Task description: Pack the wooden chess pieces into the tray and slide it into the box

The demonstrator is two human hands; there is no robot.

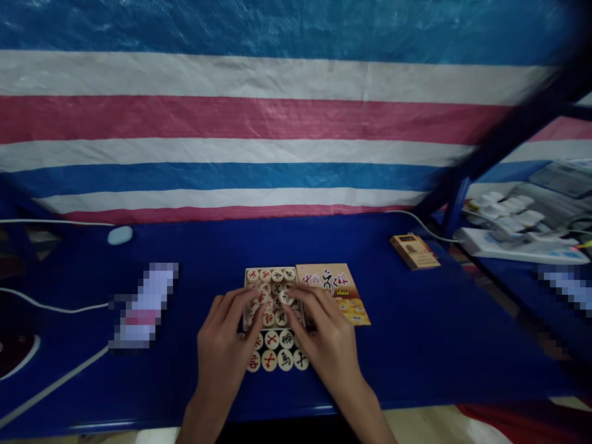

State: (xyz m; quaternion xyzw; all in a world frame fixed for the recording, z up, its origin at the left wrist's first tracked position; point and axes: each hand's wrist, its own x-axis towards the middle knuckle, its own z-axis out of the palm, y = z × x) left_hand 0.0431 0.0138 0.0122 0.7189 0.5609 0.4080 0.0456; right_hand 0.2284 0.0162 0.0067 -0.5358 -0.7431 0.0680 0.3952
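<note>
A shallow white box (245,300) filled with round Chinese chess pieces, red and black characters upward, lies at the middle of the table. Over the box, my left hand (226,339) pinches a red chess piece (263,296) between thumb and fingers. My right hand (330,336) pinches a black chess piece (287,297) close beside it. Both hands hide parts of the box and its pieces. In front of the box, loose chess pieces (269,360) lie in two rows, red at left and black at right, partly covered by my hands.
The printed chess lid (354,290) adjoins the box on its right. A small tan carton (415,251) lies farther right, near a white power strip (522,246). At left are a blurred-out phone-like object (145,305), a pale blue case (120,235) and white cables (55,385).
</note>
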